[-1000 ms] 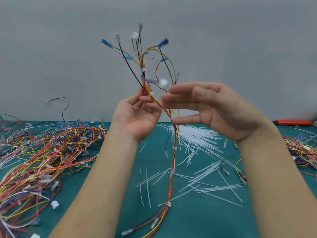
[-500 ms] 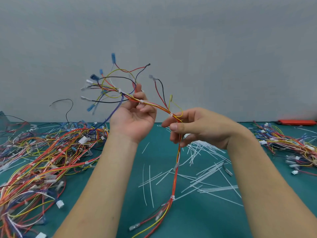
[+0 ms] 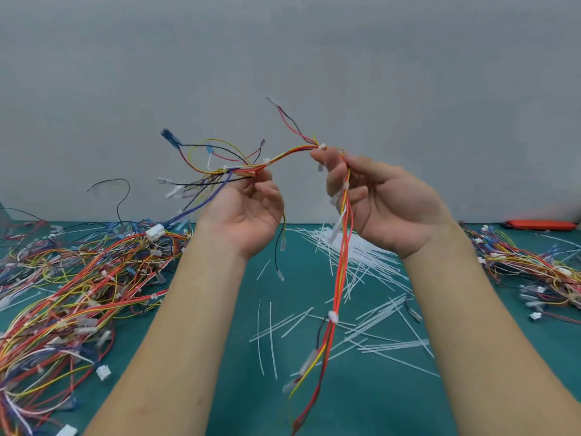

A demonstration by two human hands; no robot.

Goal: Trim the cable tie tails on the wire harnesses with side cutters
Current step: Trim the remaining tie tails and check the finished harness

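— Red, orange and yellow wires, is that what you have got hold of?

— Yes. One wire harness (image 3: 292,157) is strung between my two hands, lifted above the table in front of the grey wall (image 3: 283,58). My left hand (image 3: 248,209) is palm up, fingers curled, pinching the bundle at the fingertips where the loose ends fan out to the left with blue and white terminals. My right hand (image 3: 386,202) is also palm up and pinches the same bundle near a white cable tie (image 3: 322,146), thumb against forefinger.

— And the rest of it?

— From my right fingers the trunk hangs straight down, past another tie, its tail ends dangling above the green mat (image 3: 220,388).

— What lies under your hands?

— Cut white tie tails (image 3: 361,256), scattered in a heap on the mat between my forearms and beyond. To my left a big tangled pile of harnesses (image 3: 69,294); to my right a smaller pile (image 3: 534,272).

— Any cutters?

— An orange-red object (image 3: 540,225) lies at the far right edge by the wall; I cannot tell what it is.
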